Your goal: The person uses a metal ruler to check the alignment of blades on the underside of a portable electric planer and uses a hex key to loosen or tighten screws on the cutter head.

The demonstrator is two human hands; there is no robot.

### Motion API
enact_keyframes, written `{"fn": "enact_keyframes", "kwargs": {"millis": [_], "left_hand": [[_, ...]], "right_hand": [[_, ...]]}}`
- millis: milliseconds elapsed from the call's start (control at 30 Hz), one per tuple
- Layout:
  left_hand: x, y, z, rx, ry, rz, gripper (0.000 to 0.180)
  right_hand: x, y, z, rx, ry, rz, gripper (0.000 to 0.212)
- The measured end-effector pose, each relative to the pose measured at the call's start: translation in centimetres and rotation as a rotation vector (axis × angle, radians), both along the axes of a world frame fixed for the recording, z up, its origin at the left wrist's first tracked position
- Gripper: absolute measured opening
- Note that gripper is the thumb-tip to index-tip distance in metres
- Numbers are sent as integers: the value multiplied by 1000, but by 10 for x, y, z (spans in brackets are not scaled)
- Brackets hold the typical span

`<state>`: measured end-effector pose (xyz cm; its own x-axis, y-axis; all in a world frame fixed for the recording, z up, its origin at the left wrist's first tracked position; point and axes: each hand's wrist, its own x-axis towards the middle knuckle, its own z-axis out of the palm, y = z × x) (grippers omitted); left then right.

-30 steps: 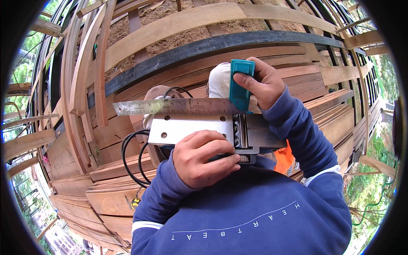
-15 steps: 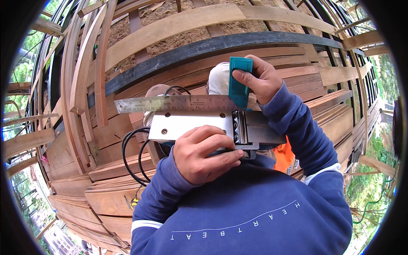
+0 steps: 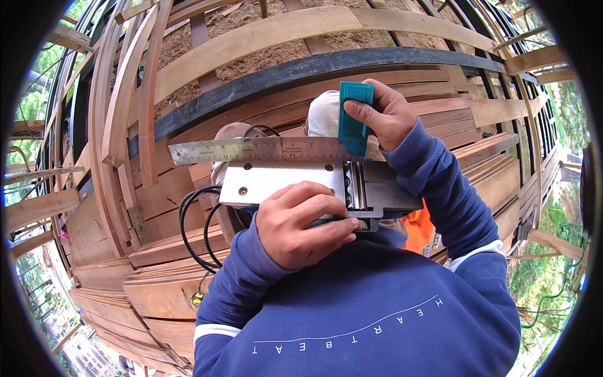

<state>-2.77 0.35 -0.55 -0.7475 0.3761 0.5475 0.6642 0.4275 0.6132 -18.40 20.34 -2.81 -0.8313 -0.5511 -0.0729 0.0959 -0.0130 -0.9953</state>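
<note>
An electric planer (image 3: pixel 282 179) lies upside down in front of my body, its silver sole plate facing up and the cutter slot (image 3: pixel 355 185) showing. My left hand (image 3: pixel 304 226) is closed over the near side of the planer, fingers bent across the sole plate toward the slot. In my right hand (image 3: pixel 391 119) is a try square (image 3: pixel 354 125) with a teal handle, pinched between thumb and fingers. Its steel ruler blade (image 3: pixel 251 149) points left along the planer's far edge; whether it touches the planer I cannot tell. The fingers behind the handle are partly hidden.
Stacked wooden boards (image 3: pixel 169 295) lie at the left and also at the right (image 3: pixel 490 169). Long battens (image 3: pixel 122 119) stand at the far left. A dark beam (image 3: pixel 314 64) crosses the far side. Black cable (image 3: pixel 184 220) loops left of the planer. Something orange (image 3: pixel 416 231) shows beneath my right arm.
The try square has shifted very slightly up in the picture, with my right hand still on it. My left hand keeps its place on the planer.
</note>
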Motion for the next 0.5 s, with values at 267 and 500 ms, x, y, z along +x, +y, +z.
{"fn": "enact_keyframes", "kwargs": {"millis": [267,500], "left_hand": [[0,-1,1,-5,-3,-1,32],[0,0,0,-2,-2,-4,30]], "right_hand": [[-1,0,-1,4,13,4,18],[0,0,0,12,17,1,19]]}}
